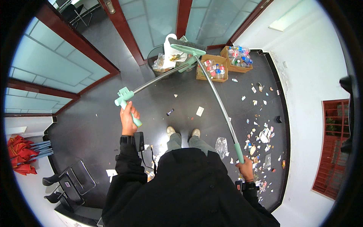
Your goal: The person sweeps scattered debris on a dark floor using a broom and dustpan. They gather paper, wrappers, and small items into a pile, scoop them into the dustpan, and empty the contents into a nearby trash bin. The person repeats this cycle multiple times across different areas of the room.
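Note:
My left hand (129, 118) is wrapped round the mint-green T-shaped grip of a long-handled dustpan (153, 81). Its metal pole runs up and right to the top of a trash bin (152, 60), where the pan end is partly hidden behind the brush. In my right hand (246, 167) is the mint-green end of a broom handle (217, 94). The metal stick slants up and left to the broom head (188, 48), which is raised bristles-up beside the bin. White paper (170, 49) and crumpled plastic fill the bin.
Two cardboard boxes of plastic bottles, a nearer box (203, 74) and a farther box (239, 69), stand right of the bin. Litter (263, 137) is scattered along the right wall. A small dark tube (170, 112) and a white card (200, 111) lie ahead of my feet. Glass doors (151, 26) stand behind.

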Motion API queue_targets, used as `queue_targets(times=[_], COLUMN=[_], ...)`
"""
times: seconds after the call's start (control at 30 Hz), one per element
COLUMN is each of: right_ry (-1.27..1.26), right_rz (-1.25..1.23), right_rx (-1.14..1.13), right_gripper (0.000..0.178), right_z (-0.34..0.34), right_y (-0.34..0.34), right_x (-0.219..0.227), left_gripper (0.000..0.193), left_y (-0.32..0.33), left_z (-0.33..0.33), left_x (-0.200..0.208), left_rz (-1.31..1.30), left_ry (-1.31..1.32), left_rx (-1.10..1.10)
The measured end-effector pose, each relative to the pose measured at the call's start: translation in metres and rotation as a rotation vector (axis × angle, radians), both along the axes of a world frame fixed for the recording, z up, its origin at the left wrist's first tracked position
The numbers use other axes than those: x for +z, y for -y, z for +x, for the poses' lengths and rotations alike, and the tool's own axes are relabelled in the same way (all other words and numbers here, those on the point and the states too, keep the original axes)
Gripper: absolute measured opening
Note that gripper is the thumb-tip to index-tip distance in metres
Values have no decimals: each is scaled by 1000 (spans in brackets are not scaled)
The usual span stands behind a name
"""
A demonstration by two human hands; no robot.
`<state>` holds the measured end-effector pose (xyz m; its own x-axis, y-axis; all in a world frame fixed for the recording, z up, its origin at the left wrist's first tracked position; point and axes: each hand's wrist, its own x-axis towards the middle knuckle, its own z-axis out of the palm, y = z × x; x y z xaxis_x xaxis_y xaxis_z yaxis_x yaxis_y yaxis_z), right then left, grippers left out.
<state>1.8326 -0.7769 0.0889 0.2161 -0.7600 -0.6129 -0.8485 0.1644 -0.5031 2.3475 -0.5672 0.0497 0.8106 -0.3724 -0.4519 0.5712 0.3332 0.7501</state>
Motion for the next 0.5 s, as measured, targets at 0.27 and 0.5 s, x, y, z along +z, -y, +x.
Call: queue_targets(times=[0.27, 0.5], right_ry=[17, 37], right_rz=[-36, -63], right_rx=[6, 78], right_gripper=[29, 27], right_z=[16, 29], right_y=[5, 23], right_x=[13, 15], left_gripper=[20, 29], left_y=[-19, -26], left_z=[34, 39], left_x=[-44, -64], left_rz=[-222, -530], left_ry=[-186, -387], left_rx=[125, 285])
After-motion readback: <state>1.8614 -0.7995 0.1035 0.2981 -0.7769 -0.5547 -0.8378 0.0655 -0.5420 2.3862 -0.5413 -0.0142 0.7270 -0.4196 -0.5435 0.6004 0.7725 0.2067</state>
